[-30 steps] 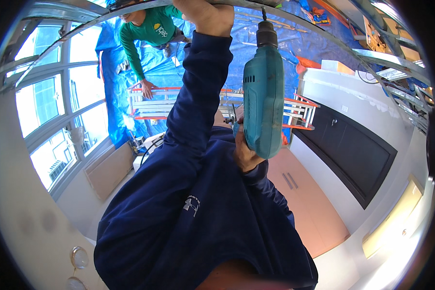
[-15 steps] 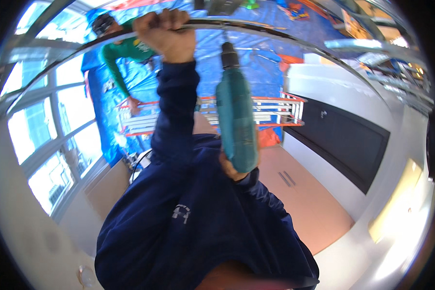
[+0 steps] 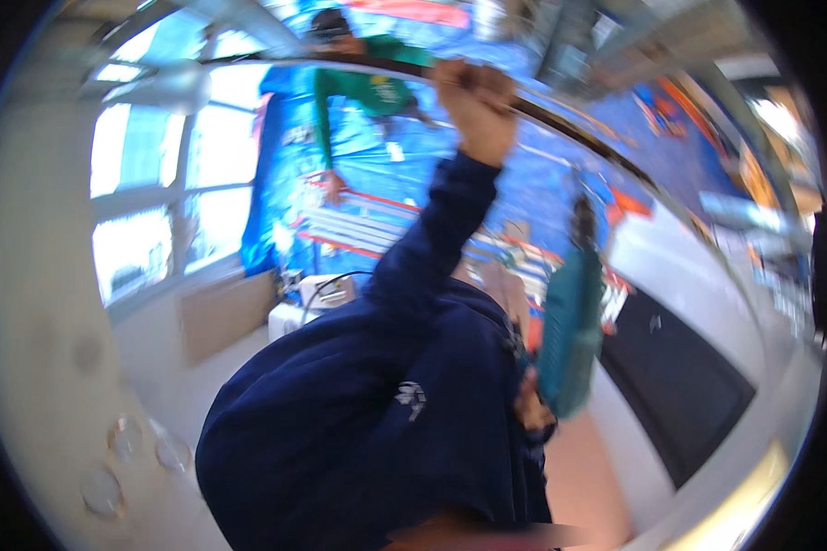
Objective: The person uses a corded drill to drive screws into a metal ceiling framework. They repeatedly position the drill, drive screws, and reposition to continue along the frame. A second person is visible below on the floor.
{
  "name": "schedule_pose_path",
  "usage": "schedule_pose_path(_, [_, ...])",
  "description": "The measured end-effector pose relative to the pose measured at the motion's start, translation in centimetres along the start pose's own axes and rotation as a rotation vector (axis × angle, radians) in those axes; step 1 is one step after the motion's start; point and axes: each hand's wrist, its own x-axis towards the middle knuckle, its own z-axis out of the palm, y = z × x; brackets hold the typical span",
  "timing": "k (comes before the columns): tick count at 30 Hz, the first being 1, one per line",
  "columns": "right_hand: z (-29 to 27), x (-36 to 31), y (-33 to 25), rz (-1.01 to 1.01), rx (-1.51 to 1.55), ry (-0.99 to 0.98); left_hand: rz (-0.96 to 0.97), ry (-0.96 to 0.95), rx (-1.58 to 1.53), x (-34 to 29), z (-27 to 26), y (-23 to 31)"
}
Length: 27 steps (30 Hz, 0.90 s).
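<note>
My left hand [image 3: 476, 108] is raised with its fingers wrapped round a long, thin metal strip [image 3: 606, 156] that curves across the upper part of the view. The dark blue sleeve runs up to that wrist. Lower and to the right, my right hand [image 3: 531, 402] grips a teal power drill [image 3: 570, 335] by its handle, mostly hidden behind the tool's body. The drill points up, its dark chuck [image 3: 583, 225] below the strip and apart from it. Motion blurs the drill, so its bit is hard to make out.
Beyond my arm, a person in a green top [image 3: 377, 87] leans over a red-and-white ladder-like frame [image 3: 358, 223]. Blue tarp [image 3: 524, 197] covers the area behind. Windows [image 3: 138, 239] stand at left, a dark panel [image 3: 680, 386] at right. Metal framing [image 3: 671, 55] hangs overhead.
The view has swung, so the scene sits differently in it. Both hands appear farther right, the left still on the strip. The drill's chuck appears farther from the strip.
</note>
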Motion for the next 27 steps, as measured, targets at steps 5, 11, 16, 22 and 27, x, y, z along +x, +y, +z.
schedule_pose_path(5, [-5.0,-1.6,2.2,0.197,-0.038,0.112,-0.1,0.29,-0.226,-1.4,1.2,0.1])
schedule_pose_path(11, [-5.5,2.2,-1.1,-0.037,-0.079,0.107,-0.066,0.367,-0.225,-1.6,1.3,-0.2])
schedule_pose_path(16, [-4.1,7.0,-7.5,-0.324,0.028,0.023,-0.048,0.426,-0.23,-1.9,1.3,-0.7])
schedule_pose_path(22, [-2.1,10.9,-15.6,-0.578,0.158,-0.06,-0.094,0.406,-0.202,-1.7,1.4,-0.6])
schedule_pose_path(27, [-1.7,13.3,-18.4,-0.664,0.186,-0.164,-0.057,0.392,-0.165,-1.3,1.3,-1.1])
